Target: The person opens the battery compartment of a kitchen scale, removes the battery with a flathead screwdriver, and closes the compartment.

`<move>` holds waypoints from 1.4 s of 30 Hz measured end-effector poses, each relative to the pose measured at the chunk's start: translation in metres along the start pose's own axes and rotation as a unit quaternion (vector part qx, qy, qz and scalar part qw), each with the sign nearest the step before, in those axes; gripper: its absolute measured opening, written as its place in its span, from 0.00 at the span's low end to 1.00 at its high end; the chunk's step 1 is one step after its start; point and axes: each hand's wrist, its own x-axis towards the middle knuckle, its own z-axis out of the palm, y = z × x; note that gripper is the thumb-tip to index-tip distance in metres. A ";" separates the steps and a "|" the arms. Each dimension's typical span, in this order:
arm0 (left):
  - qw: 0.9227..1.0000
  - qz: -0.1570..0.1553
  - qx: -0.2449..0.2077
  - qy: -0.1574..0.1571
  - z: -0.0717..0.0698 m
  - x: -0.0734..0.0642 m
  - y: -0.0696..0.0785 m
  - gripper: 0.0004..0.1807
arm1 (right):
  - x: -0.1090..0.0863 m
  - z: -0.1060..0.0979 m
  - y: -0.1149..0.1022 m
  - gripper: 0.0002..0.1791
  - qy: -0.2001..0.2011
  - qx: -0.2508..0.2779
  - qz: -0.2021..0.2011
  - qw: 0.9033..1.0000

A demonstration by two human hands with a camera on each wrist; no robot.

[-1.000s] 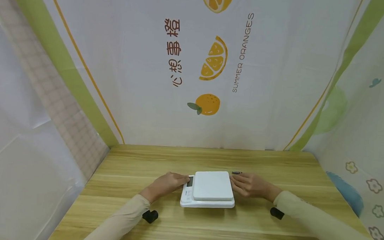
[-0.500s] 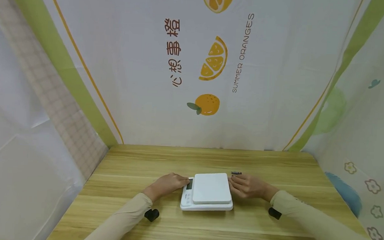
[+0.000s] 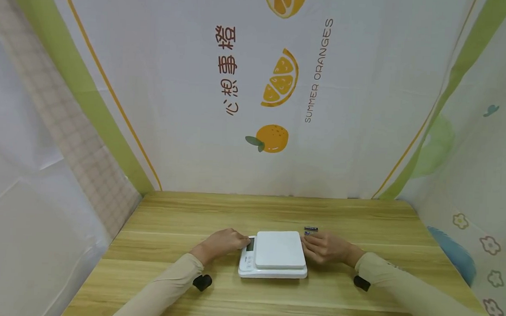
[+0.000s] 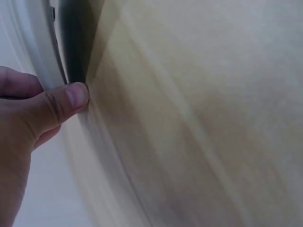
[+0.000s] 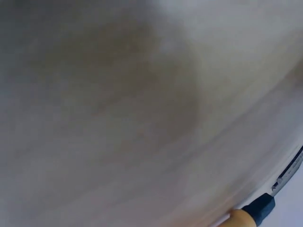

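Observation:
A white kitchen scale (image 3: pixel 280 250), platform up, is held level close over the wooden table between both hands. My left hand (image 3: pixel 221 244) pinches its left edge beside the dark display (image 3: pixel 250 244). In the left wrist view the left thumb (image 4: pixel 76 96) presses one face of that edge, with fingers behind it. My right hand (image 3: pixel 328 249) grips the right edge, its fingertips partly hidden by the scale. Two small dark batteries (image 3: pixel 311 229) lie just beyond the right hand. In the right wrist view, only a tan rounded tip and a dark blue piece (image 5: pixel 260 208) show low at the right.
The wood-grain table (image 3: pixel 184 211) runs back to a white curtain (image 3: pixel 174 127) printed with oranges. Black wrist-camera mounts (image 3: pixel 202 282) hang below both sleeves. More patterned cloth (image 3: pixel 482 184) hangs at the right.
The scale has come slightly toward me and down to the table, both hands moving with it. The batteries, partly covered by the right hand before, now show more fully.

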 end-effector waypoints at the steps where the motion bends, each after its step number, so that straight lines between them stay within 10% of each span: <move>1: 1.000 0.000 0.002 -0.003 0.000 0.001 0.000 0.08 | 0.000 0.000 -0.001 0.22 0.002 0.001 -0.001 1.000; 22: 0.997 0.004 0.038 -0.063 -0.004 0.006 0.002 0.06 | 0.000 0.001 -0.001 0.19 -0.031 0.030 -0.027 0.999; 42: 0.999 -0.021 0.007 -0.044 -0.001 0.001 0.004 0.08 | -0.002 -0.009 -0.009 0.27 -0.061 0.046 -0.018 0.997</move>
